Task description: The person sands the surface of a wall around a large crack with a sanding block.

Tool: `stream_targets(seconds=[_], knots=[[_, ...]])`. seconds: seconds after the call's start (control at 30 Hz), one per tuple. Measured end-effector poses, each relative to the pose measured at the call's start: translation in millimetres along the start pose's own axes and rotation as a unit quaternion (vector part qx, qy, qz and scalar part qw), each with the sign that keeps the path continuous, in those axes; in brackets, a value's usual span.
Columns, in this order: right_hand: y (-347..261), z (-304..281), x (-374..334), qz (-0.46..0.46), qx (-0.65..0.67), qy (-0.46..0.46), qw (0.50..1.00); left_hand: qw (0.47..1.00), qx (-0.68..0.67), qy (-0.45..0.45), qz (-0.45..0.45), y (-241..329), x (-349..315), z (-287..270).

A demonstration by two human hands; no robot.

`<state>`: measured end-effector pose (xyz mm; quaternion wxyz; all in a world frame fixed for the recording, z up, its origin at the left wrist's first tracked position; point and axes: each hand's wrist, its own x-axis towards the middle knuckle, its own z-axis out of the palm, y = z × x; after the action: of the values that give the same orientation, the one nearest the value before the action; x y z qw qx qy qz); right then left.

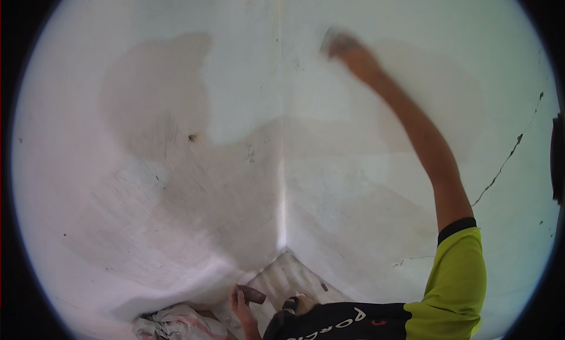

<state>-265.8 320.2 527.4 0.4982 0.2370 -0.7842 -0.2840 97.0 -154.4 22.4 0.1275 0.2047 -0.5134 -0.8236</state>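
One dark brown block (253, 294) is held low over the floor (285, 272), near the corner where the walls meet, and it is clamped in the grip of the left hand (238, 306). Up high, the right hand (346, 47) is raised at the right wall (365, 222), just right of the vertical corner line; it is caught in a blur, something greyish is glimpsed at it, and whether that grip is closed cannot be told. Two walls are counted, the left wall (194, 222) stained in broad dull patches and marked by one brown spot (192, 138). One long dark crack (519, 138) is seen running down the right wall, with one fainter crack (403, 261) lower. One pale sack (182, 322) with reddish stripes is crumpled at the foot of the left wall. One small dark piece (323, 287) is spotted by the floor's right edge. Much of the floor is blocked by a dark shirt (341, 321) with one lime sleeve (453, 275). One dark object (557, 157) is cut off at far right.
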Motion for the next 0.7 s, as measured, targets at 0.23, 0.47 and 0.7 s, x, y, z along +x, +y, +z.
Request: stream_targets(seconds=[0.23, 0.47, 0.7], knots=[[19.3, -34.0, 25.2, 0.171, -0.162, 0.119, 0.965, 1.000, 0.002, 0.018, -0.010, -18.1, 24.3, 4.5], [-136.8, 90.2, -53.6, -0.182, 0.120, -0.162, 0.962, 0.997, -0.002, -0.076, -0.003, -3.6, 30.7, 48.5], [75.4, -77.1, 49.5, 0.071, -0.079, 0.055, 0.993, 0.993, 0.042, -0.101, -0.037, -44.4, 38.1, 26.6]])
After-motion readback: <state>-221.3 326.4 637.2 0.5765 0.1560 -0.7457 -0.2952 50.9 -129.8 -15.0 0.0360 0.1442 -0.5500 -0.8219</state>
